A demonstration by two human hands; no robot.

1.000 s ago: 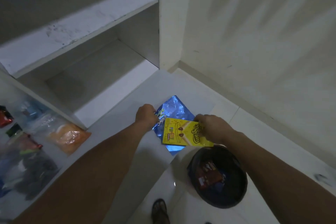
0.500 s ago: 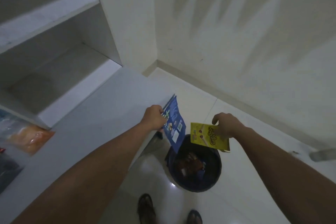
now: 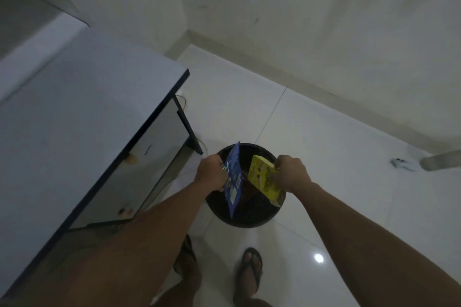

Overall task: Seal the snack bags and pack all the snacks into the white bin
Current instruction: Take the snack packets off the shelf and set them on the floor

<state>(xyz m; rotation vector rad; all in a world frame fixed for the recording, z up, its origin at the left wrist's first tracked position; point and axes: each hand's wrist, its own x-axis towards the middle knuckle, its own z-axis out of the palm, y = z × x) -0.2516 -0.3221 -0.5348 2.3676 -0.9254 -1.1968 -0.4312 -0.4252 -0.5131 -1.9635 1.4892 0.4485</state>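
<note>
Hanging lengthwise above the dark bin (image 3: 245, 219) on pale tiles (image 3: 336, 157), a blue bag (image 3: 233, 182) is gripped by the left hand (image 3: 210, 173) and a yellow pack (image 3: 264, 179) by the right hand (image 3: 293, 172).

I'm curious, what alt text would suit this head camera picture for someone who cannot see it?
A person's left hand holds a blue snack packet and the right hand a yellow one, both above a round black bin on a white tiled floor, beside a grey table.

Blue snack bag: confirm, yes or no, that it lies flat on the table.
No. The left hand holds the blue snack bag upright over the dark round bin, off the table.
</note>
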